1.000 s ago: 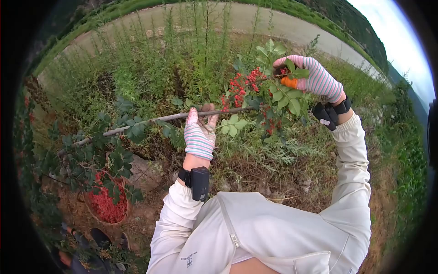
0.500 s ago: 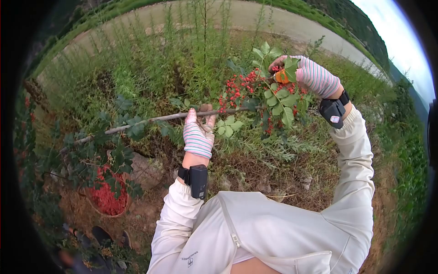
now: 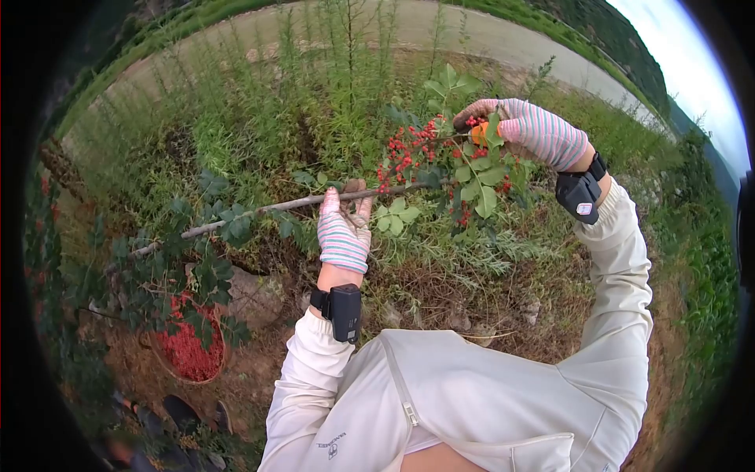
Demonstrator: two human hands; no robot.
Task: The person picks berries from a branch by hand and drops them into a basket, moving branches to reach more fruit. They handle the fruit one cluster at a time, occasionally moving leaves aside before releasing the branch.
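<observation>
A long grey-brown branch (image 3: pixel 291 204) slants across the view, with green leaves (image 3: pixel 487 177) and clusters of small red berries (image 3: pixel 409 151) at its right end. My left hand (image 3: pixel 344 228), in a striped glove, grips the branch near the middle, thumb on one side and fingers on the other. At the upper right, my right hand (image 3: pixel 527 130), also gloved, curls its fingers round a cluster of red berries. A small orange piece (image 3: pixel 480 134) shows at the right thumb; I cannot make out its exact kind. Leaves partly cover those fingertips.
A round basket (image 3: pixel 225 346) of red berries stands on the ground at lower left, partly behind leaves. Dark shoes (image 3: pixel 182 411) of a person show below it. Tall weeds (image 3: pixel 346 86) grow ahead, before a pale road (image 3: pixel 519 47). Rocks (image 3: pixel 255 297) lie near the basket.
My right hand has shifted slightly left at the berries, its fingers curling further over them. The left hand keeps its hold on the branch, and the view has moved a little.
</observation>
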